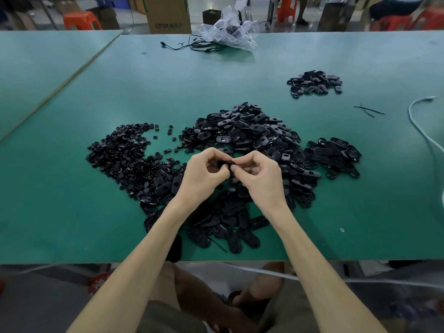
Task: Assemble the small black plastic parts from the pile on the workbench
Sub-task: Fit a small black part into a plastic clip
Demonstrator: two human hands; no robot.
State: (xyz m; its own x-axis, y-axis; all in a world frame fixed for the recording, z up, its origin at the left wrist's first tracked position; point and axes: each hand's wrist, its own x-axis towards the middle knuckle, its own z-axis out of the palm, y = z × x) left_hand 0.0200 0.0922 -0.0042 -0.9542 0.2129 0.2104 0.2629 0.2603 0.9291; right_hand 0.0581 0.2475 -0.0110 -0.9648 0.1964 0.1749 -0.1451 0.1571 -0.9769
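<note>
A large pile of oval black plastic parts [249,133] lies in the middle of the green workbench [72,200]. To its left spreads a pile of small round black parts [120,155]. My left hand [204,174] and my right hand [259,176] meet just above the pile's near side, fingers curled. Between their fingertips they pinch one small black part [224,163], mostly hidden by the fingers. More oval parts [225,224] lie under my wrists near the front edge.
A smaller heap of black parts [314,83] sits at the back right, another [334,156] right of the main pile. A crumpled clear bag [230,30] with black cables lies at the far edge. A white cable [418,121] runs along the right. Black ties [368,110] lie nearby.
</note>
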